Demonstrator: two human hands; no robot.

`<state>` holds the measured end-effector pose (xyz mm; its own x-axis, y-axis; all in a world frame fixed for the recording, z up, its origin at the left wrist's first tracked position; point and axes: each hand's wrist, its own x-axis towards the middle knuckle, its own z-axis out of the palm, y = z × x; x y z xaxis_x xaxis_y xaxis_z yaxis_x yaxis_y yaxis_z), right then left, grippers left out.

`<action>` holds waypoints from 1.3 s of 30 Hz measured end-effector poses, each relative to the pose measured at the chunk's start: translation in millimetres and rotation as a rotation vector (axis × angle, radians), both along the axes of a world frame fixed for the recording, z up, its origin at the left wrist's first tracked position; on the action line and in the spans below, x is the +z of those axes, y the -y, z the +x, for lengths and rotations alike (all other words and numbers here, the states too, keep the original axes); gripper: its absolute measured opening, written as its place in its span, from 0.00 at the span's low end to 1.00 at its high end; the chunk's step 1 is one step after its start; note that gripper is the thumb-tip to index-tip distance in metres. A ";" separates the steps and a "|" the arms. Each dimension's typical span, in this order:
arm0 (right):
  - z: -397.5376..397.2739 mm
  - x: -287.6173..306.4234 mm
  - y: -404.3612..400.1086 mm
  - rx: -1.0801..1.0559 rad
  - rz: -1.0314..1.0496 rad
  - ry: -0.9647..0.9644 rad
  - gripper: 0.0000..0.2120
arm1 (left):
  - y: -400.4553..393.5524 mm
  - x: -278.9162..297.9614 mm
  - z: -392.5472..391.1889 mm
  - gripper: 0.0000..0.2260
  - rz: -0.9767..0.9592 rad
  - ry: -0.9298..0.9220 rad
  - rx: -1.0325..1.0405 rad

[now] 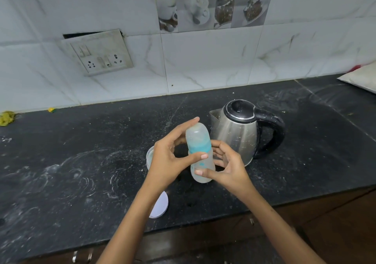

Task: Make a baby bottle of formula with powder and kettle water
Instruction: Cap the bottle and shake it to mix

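A clear baby bottle (200, 153) with a turquoise collar and a clear cap stands upright on the black counter (81, 172). My left hand (171, 157) holds its upper part, thumb across the collar and a finger on the cap top. My right hand (225, 166) grips the lower body, thumb in front. A steel kettle (236, 135) with a black lid and handle stands just behind and to the right. A clear jar (150, 156) shows behind my left hand, mostly hidden. Its white lid (160, 205) lies by my left forearm.
The counter's front edge runs near my forearms, with cabinet fronts below. A tiled wall with a switch and socket plate (101, 54) rises behind. A yellow scrubber (7, 118) lies far left and a pale pouch (362, 78) at far right.
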<state>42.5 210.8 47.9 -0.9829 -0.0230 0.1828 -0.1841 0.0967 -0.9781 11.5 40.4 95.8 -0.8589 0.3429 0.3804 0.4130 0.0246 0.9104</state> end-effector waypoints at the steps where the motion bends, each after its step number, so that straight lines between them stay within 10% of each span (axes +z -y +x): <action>1: -1.1 0.7 -1.1 0.023 -0.020 0.002 0.30 | 2.6 0.9 -2.6 0.32 0.005 0.009 -0.044; 7: -1.9 4.9 -9.1 0.308 -0.221 0.116 0.28 | 18.0 12.1 -17.4 0.32 0.026 0.161 -0.340; 15: -4.9 3.5 -5.4 0.106 -0.106 0.018 0.30 | 2.6 11.2 -6.3 0.30 -0.100 -0.061 -0.069; 22: 1.4 13.2 -14.7 0.409 -0.212 0.154 0.27 | 23.3 12.5 -23.1 0.36 -0.041 0.218 -0.531; 31: 2.3 11.1 -12.5 0.127 -0.030 0.015 0.31 | 1.2 -1.0 -1.2 0.34 0.090 0.098 -0.123; 39: 8.6 12.5 -21.0 0.263 -0.188 0.101 0.27 | 10.4 4.3 -18.2 0.33 0.192 0.290 -0.298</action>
